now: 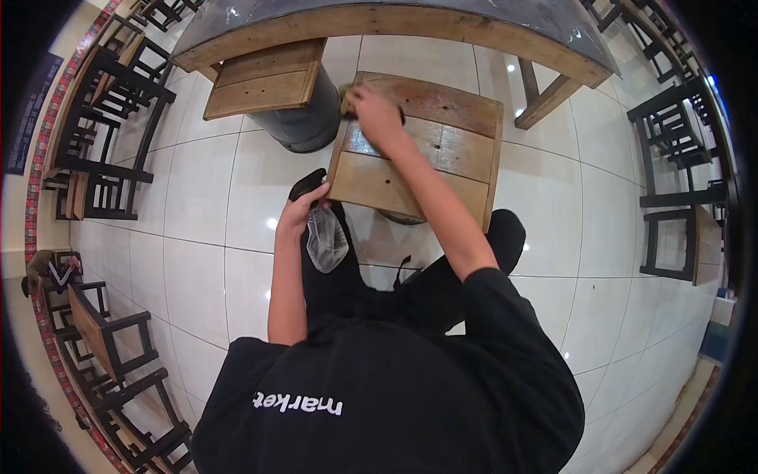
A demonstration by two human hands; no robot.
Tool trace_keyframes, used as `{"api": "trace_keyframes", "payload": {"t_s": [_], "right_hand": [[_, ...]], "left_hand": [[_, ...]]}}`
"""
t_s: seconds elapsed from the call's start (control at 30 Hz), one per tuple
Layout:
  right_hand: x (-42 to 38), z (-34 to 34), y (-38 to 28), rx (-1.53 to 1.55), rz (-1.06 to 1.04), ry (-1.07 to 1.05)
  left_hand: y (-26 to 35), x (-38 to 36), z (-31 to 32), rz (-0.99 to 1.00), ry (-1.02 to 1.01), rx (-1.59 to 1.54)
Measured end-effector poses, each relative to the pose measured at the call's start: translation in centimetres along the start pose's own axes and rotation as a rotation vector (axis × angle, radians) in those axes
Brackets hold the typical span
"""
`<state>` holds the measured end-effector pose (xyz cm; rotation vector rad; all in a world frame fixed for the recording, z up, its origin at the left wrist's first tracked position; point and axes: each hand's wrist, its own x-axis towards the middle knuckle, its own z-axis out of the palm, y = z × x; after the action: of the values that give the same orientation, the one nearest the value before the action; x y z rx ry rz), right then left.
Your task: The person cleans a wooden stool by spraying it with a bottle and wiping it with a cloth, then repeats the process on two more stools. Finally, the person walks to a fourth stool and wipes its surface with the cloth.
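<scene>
A wooden stool top (458, 150) made of planks is in front of my body, with wet shine on its upper left part. My right hand (374, 114) lies at its upper left edge, fingers closed on a greenish cloth or sponge (345, 96). My left hand (303, 207) grips the stool's lower left corner, thumb on the edge. A clear plastic bag (326, 239) hangs just below my left hand.
A second stool (264, 83) with a grey drum base stands at the upper left, partly under a large table (395, 22). Dark chairs (110, 118) line the left side, and more chairs (671, 134) stand at right on white tiles.
</scene>
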<state>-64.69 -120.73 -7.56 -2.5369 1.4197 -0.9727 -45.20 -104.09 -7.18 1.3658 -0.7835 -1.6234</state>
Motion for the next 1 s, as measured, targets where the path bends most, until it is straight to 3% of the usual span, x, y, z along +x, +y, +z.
{"api": "trace_keyframes", "payload": {"t_s": [0.07,0.17,0.27,0.43,0.63,0.8,0.9,1.0], "right_hand": [[3.5,0.7,3.8,-0.05,0.023,0.066],[4.8,0.1,6.6,-0.079,0.129,-0.029],[4.3,0.7,6.8,-0.007,0.039,0.149],[4.3,0.1,6.3,-0.038,0.116,0.113],[5.1,0.5,6.7,0.042,0.103,0.122],[5.2,0.3,6.2,-0.014,0.076,0.142],[6.5,1.3,5.0,-0.036,0.067,0.024],[7.7,2.3,4.6,0.048,-0.039,0.023]], "left_hand": [[-0.6,0.7,-0.1,0.047,-0.008,-0.007],[-1.9,1.0,-0.6,0.04,0.012,0.003],[-1.8,0.2,0.2,0.053,0.174,0.05],[-1.3,-0.2,1.7,0.059,0.257,-0.019],[-2.0,-0.5,3.5,0.093,0.505,0.032],[-1.8,-0.6,4.3,0.143,0.453,0.009],[-2.6,-0.3,4.5,0.155,0.591,-0.089],[-3.7,-0.5,4.0,0.172,0.512,-0.132]]}}
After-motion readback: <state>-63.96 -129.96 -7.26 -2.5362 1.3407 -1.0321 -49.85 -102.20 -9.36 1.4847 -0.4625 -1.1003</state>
